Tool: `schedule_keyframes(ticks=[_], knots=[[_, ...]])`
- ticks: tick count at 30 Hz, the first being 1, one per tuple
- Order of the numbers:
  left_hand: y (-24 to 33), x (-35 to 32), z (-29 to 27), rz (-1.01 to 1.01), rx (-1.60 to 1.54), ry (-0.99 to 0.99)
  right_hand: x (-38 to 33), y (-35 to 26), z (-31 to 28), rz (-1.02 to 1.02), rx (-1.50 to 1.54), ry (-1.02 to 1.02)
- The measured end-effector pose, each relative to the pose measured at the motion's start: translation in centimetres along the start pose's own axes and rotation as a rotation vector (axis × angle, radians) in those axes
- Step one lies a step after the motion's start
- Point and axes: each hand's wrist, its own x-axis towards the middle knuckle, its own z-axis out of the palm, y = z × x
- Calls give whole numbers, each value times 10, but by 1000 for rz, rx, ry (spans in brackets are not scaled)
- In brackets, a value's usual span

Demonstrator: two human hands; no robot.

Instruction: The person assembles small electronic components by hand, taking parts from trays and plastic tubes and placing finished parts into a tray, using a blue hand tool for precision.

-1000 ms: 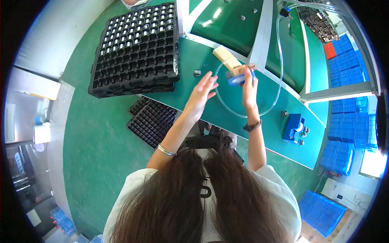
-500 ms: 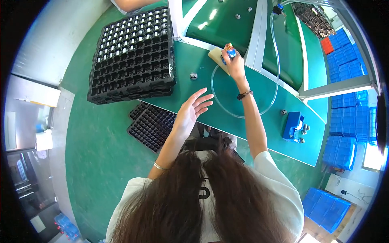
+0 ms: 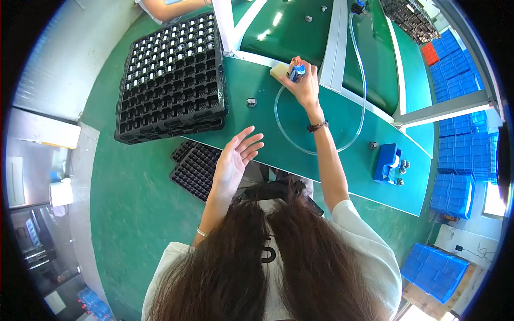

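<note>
My right hand [image 3: 305,88] is closed around a small blue air gun [image 3: 298,71] with a copper-coloured end, at the far edge of the green table [image 3: 332,144]. A clear hose [image 3: 282,125] loops from near this hand across the table. Right beside the hand is a cream-coloured block [image 3: 278,70], partly covered by it; whether the fingers touch it I cannot tell. Over the near table edge, my left hand [image 3: 233,160] is open, palm up and fingers spread, with nothing in it. A small shiny metal part [image 3: 251,102] lies on the table beyond my left hand.
Stacked black trays [image 3: 171,101], partly filled with metal parts, stand at the left. More black trays [image 3: 195,171] lie lower down. At the right are a blue holder [image 3: 385,163] and several metal parts. White frame posts [image 3: 333,59] border the far side; another person's arm [image 3: 174,8] shows beyond.
My left hand has drawn back toward me and to the left, still open. My right hand keeps hold of the air gun and covers more of the cream block. The whole view has shifted slightly.
</note>
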Motion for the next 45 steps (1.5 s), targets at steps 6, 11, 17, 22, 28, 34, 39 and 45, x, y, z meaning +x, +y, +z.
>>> schedule_keyframes(ticks=[6,11,17,22,28,34,39,45], knots=[[4,-6,-6,30,18,32,-15,4,-17,11,11,-27],[18,-2,-11,141,137,61,-4,-5,-9,75,86,-52],[92,44,-39,662,779,392,23,10,11,104,111,-102],[156,115,-100,984,1527,841,56,16,25,130,121,-150],[200,162,-135,494,1900,831,133,64,47,143,-1,-28],[225,174,-135,222,1980,895,179,122,78,133,-51,108],[224,160,-140,337,1832,840,182,122,80,171,-44,135],[228,139,-129,437,1222,590,184,117,76,197,-25,120]])
